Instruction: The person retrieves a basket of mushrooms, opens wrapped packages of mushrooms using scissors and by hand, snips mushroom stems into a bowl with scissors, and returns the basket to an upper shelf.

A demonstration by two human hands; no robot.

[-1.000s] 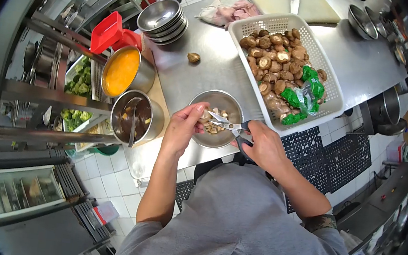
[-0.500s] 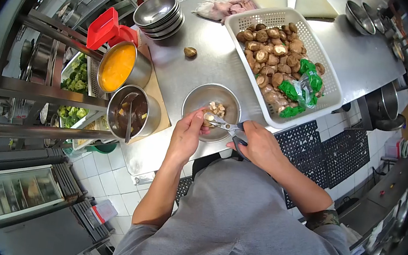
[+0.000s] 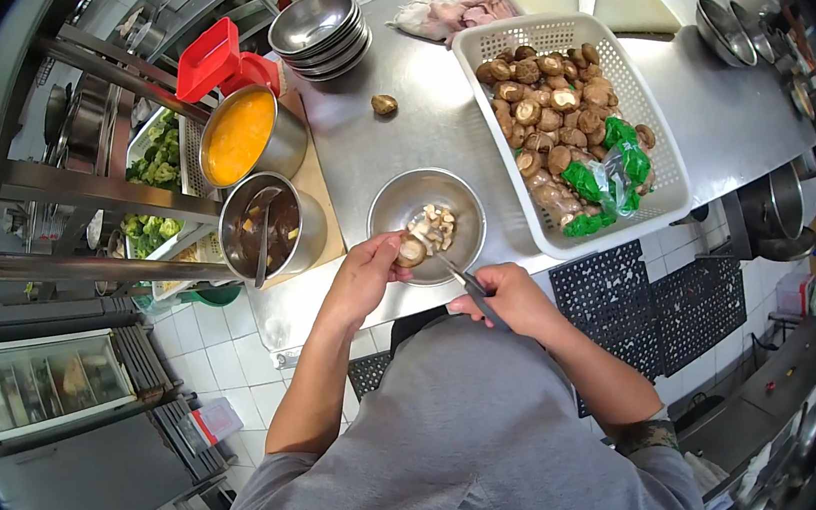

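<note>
Between its fingertips, my left hand (image 3: 367, 269) pinches a brown mushroom (image 3: 411, 250), its pale underside turned up, over the near-left part of a steel bowl (image 3: 475, 205). My right hand (image 3: 511, 302) is closed around the dark handles of the scissors (image 3: 481, 300), whose blades point at the mushroom over the bowl. Pale cut pieces (image 3: 434, 226) lie in the bowl. Behind and to the right, a white perforated basket (image 3: 669, 219) holds many brown mushrooms (image 3: 549, 100) and green-and-clear plastic (image 3: 606, 177). A single mushroom (image 3: 384, 104) sits on the steel table (image 3: 391, 52).
Left of the bowl stand a pot of orange liquid (image 3: 240, 138) and a pot of dark sauce with a ladle (image 3: 265, 229). Stacked steel bowls (image 3: 315, 28), a red container (image 3: 210, 59), pale meat (image 3: 456, 14) and a cutting board (image 3: 628, 3) are farther back.
The mushroom in my left hand now shows its round underside. The scissors have turned, with their blades closer together and their handles pointing toward my body.
</note>
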